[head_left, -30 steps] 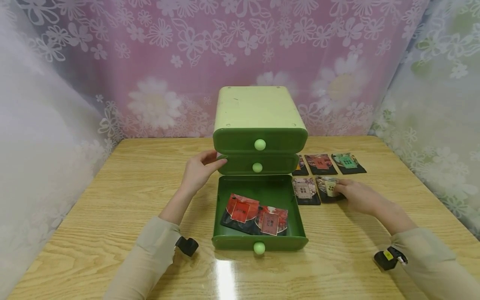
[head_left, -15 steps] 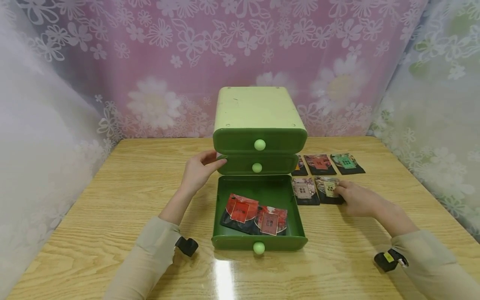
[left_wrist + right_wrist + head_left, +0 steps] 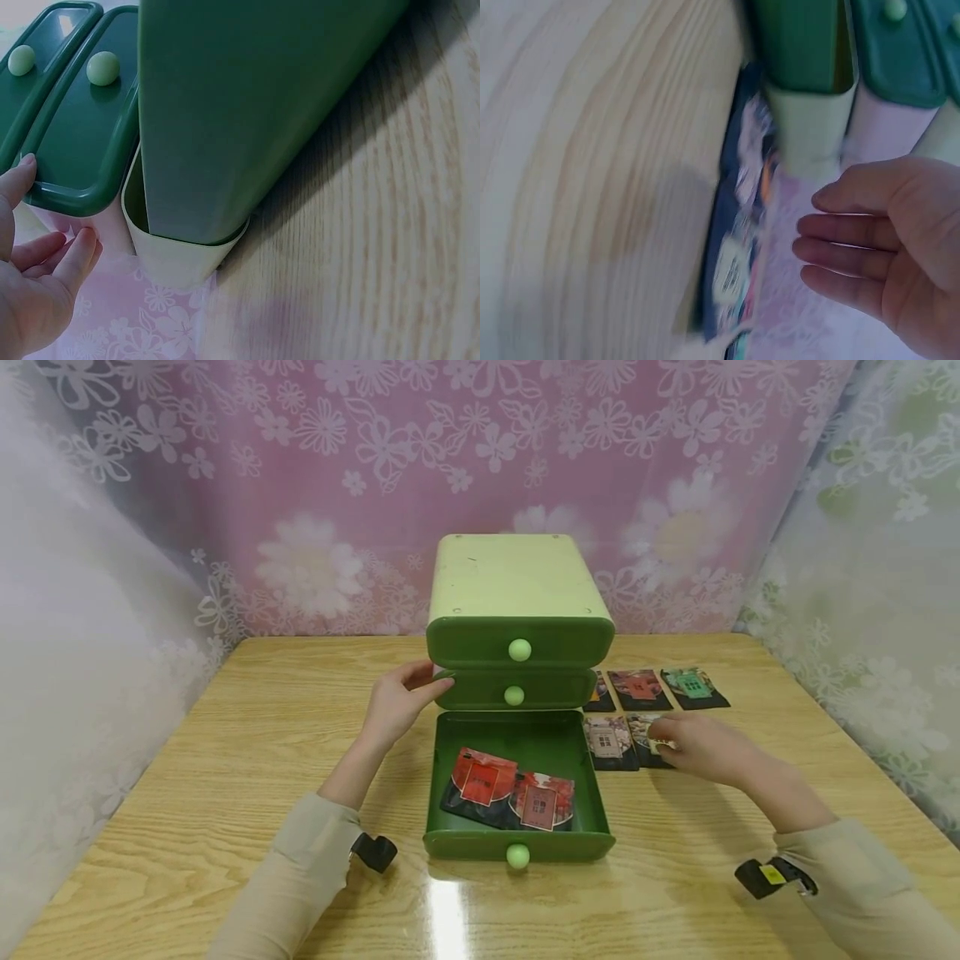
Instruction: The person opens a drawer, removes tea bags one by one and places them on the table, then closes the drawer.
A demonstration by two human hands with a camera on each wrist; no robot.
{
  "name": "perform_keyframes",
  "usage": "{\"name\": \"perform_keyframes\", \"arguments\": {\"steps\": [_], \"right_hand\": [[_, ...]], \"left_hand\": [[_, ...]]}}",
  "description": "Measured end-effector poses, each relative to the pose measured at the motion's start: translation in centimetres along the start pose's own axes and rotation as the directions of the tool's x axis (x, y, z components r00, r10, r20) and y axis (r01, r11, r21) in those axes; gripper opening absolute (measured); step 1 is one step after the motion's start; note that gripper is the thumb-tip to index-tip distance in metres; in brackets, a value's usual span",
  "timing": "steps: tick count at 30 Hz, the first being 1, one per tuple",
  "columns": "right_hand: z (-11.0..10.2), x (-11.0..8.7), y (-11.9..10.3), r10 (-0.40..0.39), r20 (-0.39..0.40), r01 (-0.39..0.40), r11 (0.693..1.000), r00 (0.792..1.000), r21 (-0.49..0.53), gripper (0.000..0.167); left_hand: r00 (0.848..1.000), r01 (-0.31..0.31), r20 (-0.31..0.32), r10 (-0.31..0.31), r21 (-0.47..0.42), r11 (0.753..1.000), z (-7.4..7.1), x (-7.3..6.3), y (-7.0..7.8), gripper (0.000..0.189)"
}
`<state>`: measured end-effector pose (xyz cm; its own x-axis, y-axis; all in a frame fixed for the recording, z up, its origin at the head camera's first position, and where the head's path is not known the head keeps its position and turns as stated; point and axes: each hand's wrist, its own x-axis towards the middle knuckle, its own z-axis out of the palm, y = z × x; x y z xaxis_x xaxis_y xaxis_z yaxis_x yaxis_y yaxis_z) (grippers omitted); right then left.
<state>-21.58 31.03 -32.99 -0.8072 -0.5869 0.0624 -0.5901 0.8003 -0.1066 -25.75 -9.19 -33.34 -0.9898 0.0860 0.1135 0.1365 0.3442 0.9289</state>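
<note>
Drawer cabinet (image 3: pixel 480 647), upright on the wooden table (image 3: pixel 300 710): knobbed fronts face the person, each front's long axis running left to right; the bottom drawer (image 3: pixel 472 846), drawn out toward the person, bears two red packets (image 3: pixel 480 783). Left hand (image 3: pixel 397 706) grips the middle tier's edge, thumb in front, fingertips at the side. Right hand (image 3: pixel 701 745), fingers loosely bent, grips nothing above a pale-labelled packet (image 3: pixel 640 735) beside the cabinet.
</note>
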Motion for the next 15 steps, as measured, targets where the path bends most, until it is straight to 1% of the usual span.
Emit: {"name": "perform_keyframes", "arguments": {"steps": [4,6,8,11,15], "right_hand": [[-0.6,0.6,-1.8,0.009,-0.052,-0.005,0.997,0.999,0.072,0.012],[-1.0,0.9,-2.7,-0.007,-0.084,0.015,0.995,0.996,0.095,0.012],[-1.4,1.4,-3.4,-0.040,-0.106,0.053,0.991,0.994,0.125,0.013],[-1.7,2.1,-4.3,-0.075,-0.118,0.092,0.984,0.990,0.152,0.014],[-2.1,3.2,-5.3,-0.124,-0.096,0.140,0.974,0.988,0.181,0.013]], "left_hand": [[1.000,-0.007,-0.002,0.007,0.004,1.000,0.0,0.0,-0.1,0.060],[1.000,-0.013,-0.002,0.013,0.006,1.000,0.0,0.0,-0.1,0.060],[1.000,-0.018,-0.002,0.018,0.006,1.000,0.0,0.0,-0.1,0.059],[1.000,-0.020,-0.004,0.020,0.005,1.000,0.0,0.1,-0.2,0.059],[1.000,-0.014,-0.002,0.014,0.009,1.000,0.0,0.0,-0.1,0.060]]}}
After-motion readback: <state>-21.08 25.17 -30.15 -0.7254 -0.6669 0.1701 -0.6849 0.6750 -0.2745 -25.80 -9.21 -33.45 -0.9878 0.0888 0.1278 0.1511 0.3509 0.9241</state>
